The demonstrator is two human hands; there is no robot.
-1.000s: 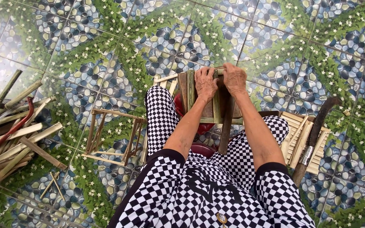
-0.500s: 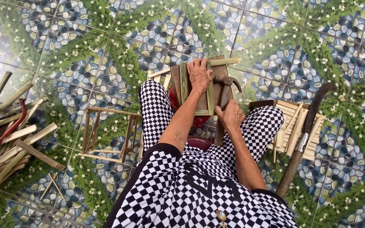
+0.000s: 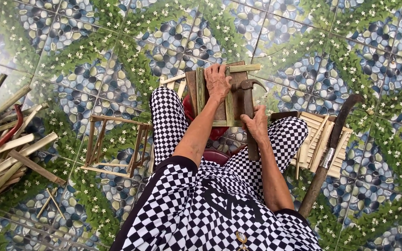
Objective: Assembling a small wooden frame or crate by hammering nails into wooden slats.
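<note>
Bamboo frame (image 3: 215, 95): on our lap, slats running away from us.
Left hand (image 3: 217, 82): we press flat on it.
Right hand (image 3: 257, 126): we grip the hammer (image 3: 249, 116) just right, handle along slats.

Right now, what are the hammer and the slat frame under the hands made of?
Hammer: dark dull metal claw head, rusty-looking; handle brown, probably wood, gripped by the right hand.
Slat frame: split bamboo by its look, green skin and pale tan cut faces, unfinished; the left hand presses on it.
</note>
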